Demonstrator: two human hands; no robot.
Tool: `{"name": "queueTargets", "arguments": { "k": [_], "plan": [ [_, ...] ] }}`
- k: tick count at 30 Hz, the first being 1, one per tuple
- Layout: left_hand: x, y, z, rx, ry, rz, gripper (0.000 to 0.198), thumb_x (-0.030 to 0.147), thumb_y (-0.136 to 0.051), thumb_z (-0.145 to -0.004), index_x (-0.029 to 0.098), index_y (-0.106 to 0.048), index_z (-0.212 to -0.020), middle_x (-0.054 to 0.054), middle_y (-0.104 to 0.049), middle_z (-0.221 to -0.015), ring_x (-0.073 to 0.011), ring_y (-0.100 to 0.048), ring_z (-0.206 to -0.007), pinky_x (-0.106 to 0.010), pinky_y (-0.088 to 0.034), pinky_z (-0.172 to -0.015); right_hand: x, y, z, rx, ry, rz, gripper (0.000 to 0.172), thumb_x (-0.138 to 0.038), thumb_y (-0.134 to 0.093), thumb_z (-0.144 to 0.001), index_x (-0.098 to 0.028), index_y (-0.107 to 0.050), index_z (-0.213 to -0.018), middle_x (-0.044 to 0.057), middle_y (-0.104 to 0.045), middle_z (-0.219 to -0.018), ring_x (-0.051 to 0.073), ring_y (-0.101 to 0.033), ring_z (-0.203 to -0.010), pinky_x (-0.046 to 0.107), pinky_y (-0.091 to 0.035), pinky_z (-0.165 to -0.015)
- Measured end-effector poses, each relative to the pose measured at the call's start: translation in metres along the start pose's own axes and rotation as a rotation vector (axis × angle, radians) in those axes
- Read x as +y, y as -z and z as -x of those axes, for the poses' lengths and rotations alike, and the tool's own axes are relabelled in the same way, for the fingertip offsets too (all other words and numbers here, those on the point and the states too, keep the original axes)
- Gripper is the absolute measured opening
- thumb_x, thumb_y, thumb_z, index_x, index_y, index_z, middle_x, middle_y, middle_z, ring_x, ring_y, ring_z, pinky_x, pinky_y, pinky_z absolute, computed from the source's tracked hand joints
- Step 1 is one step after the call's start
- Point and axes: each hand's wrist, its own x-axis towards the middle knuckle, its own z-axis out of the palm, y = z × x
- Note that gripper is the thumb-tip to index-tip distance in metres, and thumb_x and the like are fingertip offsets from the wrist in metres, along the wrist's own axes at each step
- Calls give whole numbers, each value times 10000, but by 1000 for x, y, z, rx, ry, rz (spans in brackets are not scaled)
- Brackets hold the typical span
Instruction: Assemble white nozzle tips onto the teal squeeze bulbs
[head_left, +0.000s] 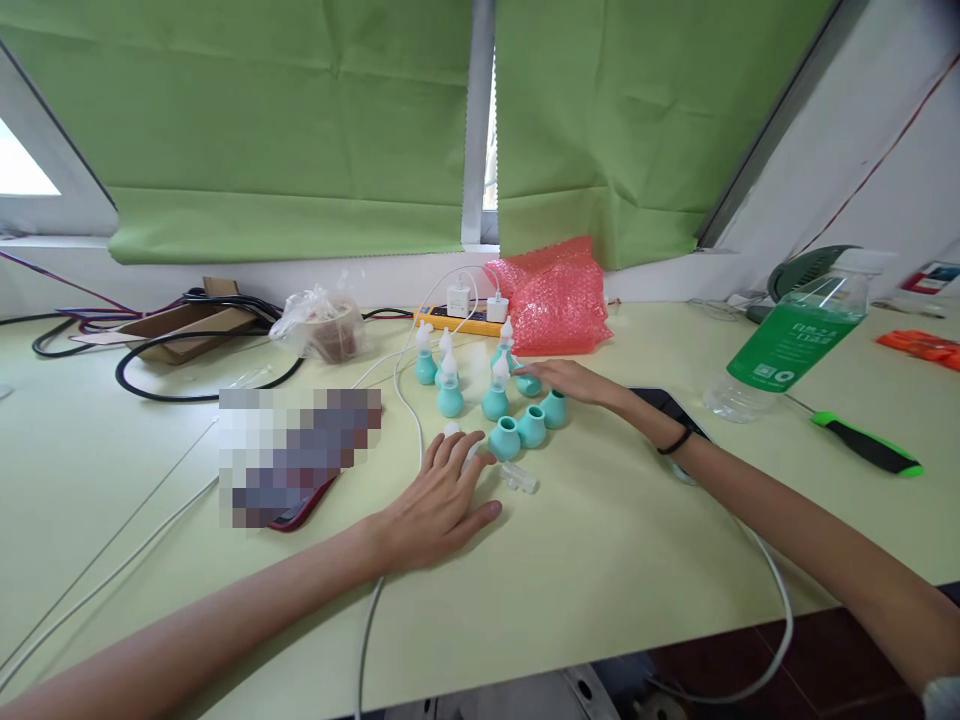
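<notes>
My left hand (446, 500) lies palm down on the table with its fingers spread. Small clear and white pieces are partly hidden under its fingertips, and a clear plastic tip (519, 478) lies just right of them. My right hand (566, 380) stretches its fingers out over a teal squeeze bulb (529, 384), which it partly covers; whether it touches the bulb is unclear. In front of it stand three open-topped bulbs, the nearest being a teal bulb (505, 438). Several bulbs wear pointed white nozzles, among them a capped bulb (450, 398) and another capped bulb (496, 400).
A phone (307, 510) with a blurred-out top lies left, beside white cables. Behind the bulbs are a yellow power strip (480, 325) and pink bubble wrap (555, 300). On the right, a green-labelled bottle (795, 340), a screwdriver (870, 445) and a dark device (660, 402) lie around my forearm.
</notes>
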Motion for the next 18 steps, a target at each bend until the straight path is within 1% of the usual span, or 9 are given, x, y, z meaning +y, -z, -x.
{"name": "queueTargets", "arguments": {
  "k": [2, 5, 7, 9, 11, 13, 15, 16, 18],
  "plan": [
    [0, 0, 0, 1, 5, 31, 374, 366, -305, -845, 145, -347, -1144, -150, -334, -1235, -249, -275, -1158, -492, -187, -967, 5, 1, -9, -75, -18, 29, 313, -376, -386, -799, -222, -657, -822, 26, -630, -947, 205, -555, -914, 364, -399, -836],
    [-1, -2, 1, 50, 50, 55, 382, 356, -305, -846, 148, -323, -1166, -150, -312, -1254, -250, -225, -1192, -507, -143, -978, 11, 0, -13, 45, -33, 89, 243, -320, -447, -765, -188, -650, -765, 40, -641, -858, 194, -572, -818, 345, -431, -754],
    [-2, -3, 1, 119, 81, 68, 364, 327, -308, -848, 159, -314, -1171, -144, -301, -1264, -250, -205, -1200, -516, -137, -973, 12, 1, -10, 268, -40, 122, 191, -295, -503, -727, -179, -620, -824, 44, -627, -855, 192, -563, -802, 345, -432, -732],
    [-2, -2, 2, 192, 90, 96, 340, 287, -320, -845, 171, -310, -1165, -134, -294, -1267, -243, -216, -1188, -497, -181, -962, 8, 3, -3, 597, -16, 111, 245, -292, -544, -702, -179, -556, -920, 53, -588, -904, 190, -541, -818, 346, -430, -728],
    [-2, 0, 3, 262, 83, 136, 317, 251, -333, -839, 179, -317, -1148, -125, -296, -1256, -231, -237, -1164, -458, -238, -942, -2, 3, 8, 939, 63, 52, 317, -297, -557, -699, -187, -472, -984, 64, -524, -960, 180, -516, -844, 339, -432, -734],
    [-3, 1, 4, 339, 73, 187, 296, 233, -341, -832, 179, -329, -1123, -120, -310, -1226, -219, -268, -1130, -422, -275, -921, -19, -3, 24, 1178, 181, -12, 328, -288, -566, -698, -203, -418, -978, 60, -464, -971, 170, -495, -866, 332, -430, -752],
    [-5, 1, 6, 432, 43, 264, 277, 260, -336, -827, 171, -343, -1089, -118, -354, -1158, -211, -322, -1070, -402, -304, -893, -39, -16, 44, 1208, 315, -45, 315, -266, -598, -671, -216, -413, -921, 36, -441, -906, 166, -498, -840, 325, -438, -738],
    [-6, 1, 6, 486, 22, 313, 277, 293, -324, -826, 165, -346, -1070, -117, -383, -1110, -208, -356, -1025, -396, -322, -868, -49, -25, 56, 1130, 386, -34, 331, -266, -624, -643, -217, -418, -898, 27, -440, -867, 166, -514, -799, 314, -454, -694],
    [-7, 2, 7, 574, -11, 404, 319, 382, -287, -821, 155, -353, -1034, -111, -434, -1003, -201, -411, -908, -382, -360, -797, -66, -46, 77, 876, 486, -59, 368, -275, -629, -630, -218, -409, -919, 26, -465, -826, 170, -550, -721, 309, -471, -626]
  ]
}}
